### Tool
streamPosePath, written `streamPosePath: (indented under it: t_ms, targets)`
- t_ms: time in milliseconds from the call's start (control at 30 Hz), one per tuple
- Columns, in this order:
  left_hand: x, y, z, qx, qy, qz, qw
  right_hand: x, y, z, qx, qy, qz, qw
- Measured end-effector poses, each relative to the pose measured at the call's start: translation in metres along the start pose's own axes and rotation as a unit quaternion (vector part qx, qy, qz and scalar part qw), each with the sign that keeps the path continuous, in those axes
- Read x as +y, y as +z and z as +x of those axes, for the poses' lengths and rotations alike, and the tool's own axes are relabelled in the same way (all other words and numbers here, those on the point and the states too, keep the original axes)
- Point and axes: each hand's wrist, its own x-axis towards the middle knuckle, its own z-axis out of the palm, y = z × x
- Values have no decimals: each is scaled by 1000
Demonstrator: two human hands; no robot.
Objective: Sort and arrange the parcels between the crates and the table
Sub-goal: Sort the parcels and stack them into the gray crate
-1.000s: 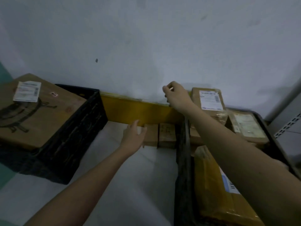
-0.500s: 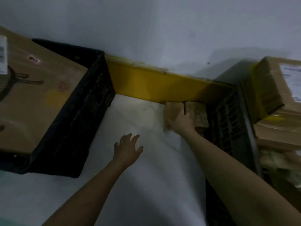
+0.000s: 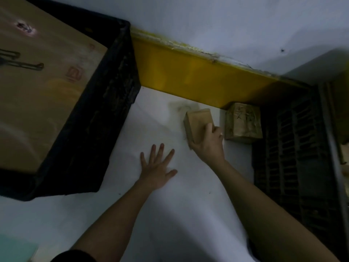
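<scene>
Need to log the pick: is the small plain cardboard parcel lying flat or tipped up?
Tipped up: the small plain cardboard parcel is tilted in the right hand's grip, its far end raised off the white table.

A person's right hand [image 3: 206,146] is gripping a small brown cardboard parcel [image 3: 198,123] by its near end, fingers curling over the top and holding it tilted above a white table [image 3: 179,205]. Just right of the grip, a second small parcel [image 3: 243,122] is sitting on the table against a yellow board [image 3: 188,76] and beside a black crate [image 3: 294,157]. Left of the grip, the left hand [image 3: 156,169] is lying flat with fingers spread, and farther left another black crate [image 3: 98,120] is holding a large cardboard box [image 3: 43,78].
</scene>
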Motion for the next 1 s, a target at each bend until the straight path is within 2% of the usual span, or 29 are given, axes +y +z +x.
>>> streamPosePath:
  t_ms: [33,67,100,133,167,200,233,267,300,333,400,467,500,567,633,733,867,1000]
  targets:
    - [1,-8,0,-21,-1,-21,1000,2,-5,-3,-33,5,34,999]
    - [3,-20,-3,-36,-4,-72,997,4,-10,-6,-68,26,118,990]
    - [5,-35,-8,-37,-14,-165,986,3,-16,-14,-99,67,254,960]
    - [7,-51,-14,-27,-36,-311,949,1,-22,-25,-122,115,397,903]
    - [10,-66,-22,-11,-57,-468,882,-2,-27,-37,-151,153,516,829]
    - [14,-76,-31,-6,-77,-597,798,-3,-33,-50,-182,176,599,760]
    - [17,-85,-40,-12,-82,-681,728,-4,-37,-64,-214,176,645,712]
    - [21,-90,-50,-26,-74,-724,685,-4,-40,-77,-246,155,668,685]
    - [25,-93,-59,-34,-56,-749,659,-5,-42,-87,-271,131,674,674]
    - [29,-95,-65,-32,-34,-763,644,-6,-44,-95,-287,121,661,683]
    - [36,-99,-79,11,-15,-784,620,-10,-49,-105,-295,119,605,730]
    - [40,-104,-92,83,-23,-776,625,-10,-56,-110,-276,98,532,794]
    - [44,-107,-100,117,-28,-758,641,-10,-61,-114,-268,79,514,811]
    - [53,-113,-112,162,-32,-719,675,-11,-71,-122,-258,33,503,824]
    - [65,-123,-125,175,-16,-704,688,-13,-81,-132,-232,-17,492,839]
    - [75,-146,-147,181,11,-706,685,-12,-97,-144,-196,-43,531,824]
    - [84,-168,-177,195,41,-688,698,-8,-121,-161,-204,-60,570,793]
    - [110,-191,-204,250,65,-677,689,-11,-159,-182,-158,-100,545,817]
